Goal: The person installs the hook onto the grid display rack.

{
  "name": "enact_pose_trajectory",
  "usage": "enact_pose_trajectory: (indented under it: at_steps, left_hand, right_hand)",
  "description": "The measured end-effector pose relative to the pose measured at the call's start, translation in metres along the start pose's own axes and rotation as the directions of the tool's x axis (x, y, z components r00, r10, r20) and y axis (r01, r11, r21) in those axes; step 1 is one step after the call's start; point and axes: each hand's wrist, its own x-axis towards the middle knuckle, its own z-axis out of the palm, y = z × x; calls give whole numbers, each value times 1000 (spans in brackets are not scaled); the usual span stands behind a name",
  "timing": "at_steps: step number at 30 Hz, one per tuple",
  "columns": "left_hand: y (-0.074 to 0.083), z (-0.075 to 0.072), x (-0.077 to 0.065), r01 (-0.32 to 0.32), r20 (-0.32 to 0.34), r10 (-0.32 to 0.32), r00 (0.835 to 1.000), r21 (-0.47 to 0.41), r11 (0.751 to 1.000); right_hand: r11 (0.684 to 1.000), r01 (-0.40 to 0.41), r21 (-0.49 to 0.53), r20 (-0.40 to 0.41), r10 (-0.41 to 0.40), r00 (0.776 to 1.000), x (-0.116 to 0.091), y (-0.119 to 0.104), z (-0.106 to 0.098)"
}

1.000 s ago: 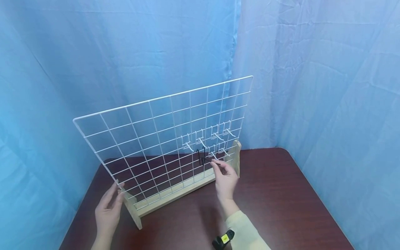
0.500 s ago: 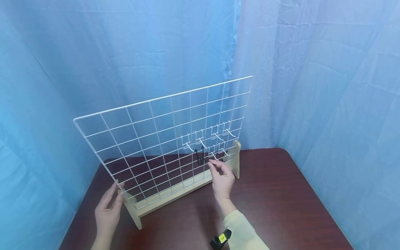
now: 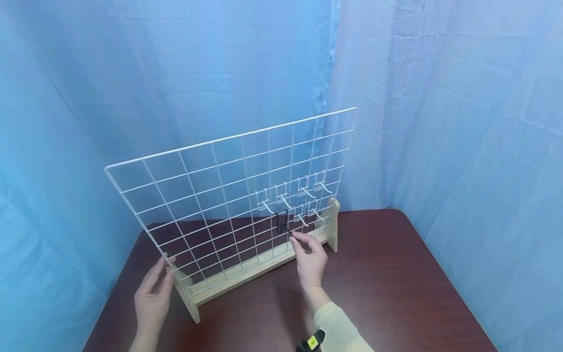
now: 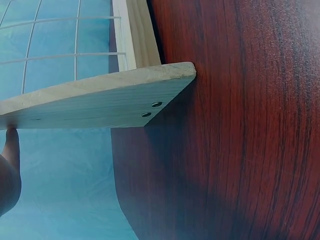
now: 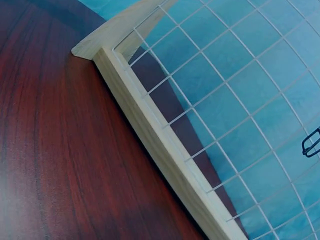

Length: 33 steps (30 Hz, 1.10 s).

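Note:
A white wire grid panel (image 3: 228, 195) stands tilted in a pale wooden base (image 3: 246, 275). My right hand (image 3: 311, 264) pinches the arm of a black wire hook (image 3: 285, 226) between thumb and fingertips. The hook's two upright prongs are against the grid, below the white hooks; whether they catch a wire I cannot tell. Part of this black hook (image 5: 311, 144) shows at the right wrist view's edge, with the hand out of sight. My left hand (image 3: 151, 296) grips the stand's left wooden side (image 3: 186, 296). A digit touches that wooden side (image 4: 100, 100) in the left wrist view.
Several white hooks (image 3: 303, 190) hang in two rows on the grid's right part. The stand's right wooden side (image 3: 333, 225) is just beyond my right hand. Beneath is a dark red-brown table (image 3: 396, 293), with blue curtains (image 3: 176, 73) around it.
My right hand has shifted a little left and down, still pinching the black hook, which has tilted and moved slightly. My left hand and the stand look about the same.

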Motion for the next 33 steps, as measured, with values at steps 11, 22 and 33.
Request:
enact_pose_trajectory:
  at_steps: [11, 22, 33]
  left_hand:
    - [4, -4, 0, 50, 4, -50, 999, -25, 998]
    - [15, -11, 6, 120, 27, -121, 992, 41, 992]
    - [36, -19, 14, -82, -20, 85, 996, 117, 990]
  right_hand:
    - [997, -71, 21, 48, 70, 996, -4, 5, -4]
    - [996, -88, 7, 144, 86, 986, -1, 10, -19]
    - [998, -44, -54, 292, 58, 955, 9, 7, -51]
